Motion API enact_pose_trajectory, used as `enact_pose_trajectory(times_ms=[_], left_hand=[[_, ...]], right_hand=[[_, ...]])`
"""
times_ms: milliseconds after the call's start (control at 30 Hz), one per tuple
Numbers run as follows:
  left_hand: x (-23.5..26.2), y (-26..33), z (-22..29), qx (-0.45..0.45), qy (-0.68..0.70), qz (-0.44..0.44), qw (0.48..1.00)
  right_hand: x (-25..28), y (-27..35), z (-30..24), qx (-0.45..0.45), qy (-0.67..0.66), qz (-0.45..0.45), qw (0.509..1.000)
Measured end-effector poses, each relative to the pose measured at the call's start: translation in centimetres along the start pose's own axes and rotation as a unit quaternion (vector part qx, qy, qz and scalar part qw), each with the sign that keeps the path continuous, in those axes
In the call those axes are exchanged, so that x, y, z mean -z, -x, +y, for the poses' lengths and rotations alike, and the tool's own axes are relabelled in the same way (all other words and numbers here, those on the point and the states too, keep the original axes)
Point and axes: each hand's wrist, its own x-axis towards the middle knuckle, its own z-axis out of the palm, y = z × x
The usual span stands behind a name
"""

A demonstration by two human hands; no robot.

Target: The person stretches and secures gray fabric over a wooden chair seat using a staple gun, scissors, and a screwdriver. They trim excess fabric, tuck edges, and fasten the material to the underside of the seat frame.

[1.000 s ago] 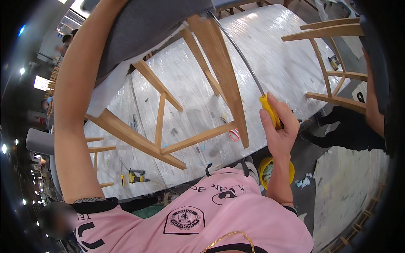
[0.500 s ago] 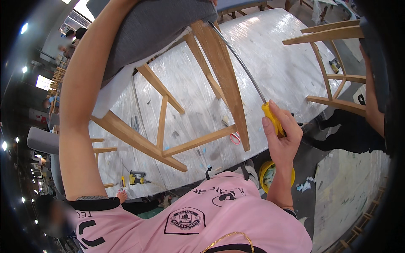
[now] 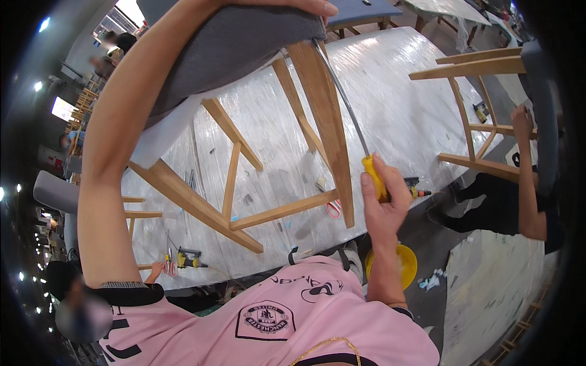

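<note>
My left hand [image 3: 287,5] mostly cut off at the top edge, fingers resting on the grey chair seat [image 3: 238,43], grip unclear, my right hand [image 3: 383,198] closed around the yellow screwdriver handle [image 3: 373,177], long shaft [image 3: 342,97] slanting up-left beside the wooden chair leg [image 3: 326,128], tip hidden under the seat

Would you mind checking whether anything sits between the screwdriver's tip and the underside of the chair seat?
Nothing visible does. The right hand holds the yellow-handled screwdriver, whose shaft runs clear alongside the wooden leg up to the grey seat, which the left hand steadies. The tip's contact point is hidden.
</note>
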Motion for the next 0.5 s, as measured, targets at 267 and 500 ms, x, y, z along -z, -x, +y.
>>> enact_pose_trajectory(times_ms=[267,500], left_hand=[[-0.3,1.2,0.5,-0.009,0.012,0.015,1.000],[-0.2,0.9,-0.7,-0.058,0.088,0.005,0.994]], right_hand=[[-5.8,-1.0,4.9,0.090,-0.062,0.057,0.992],[-4.9,-1.1,3.1,0.033,-0.101,-0.008,0.994]])
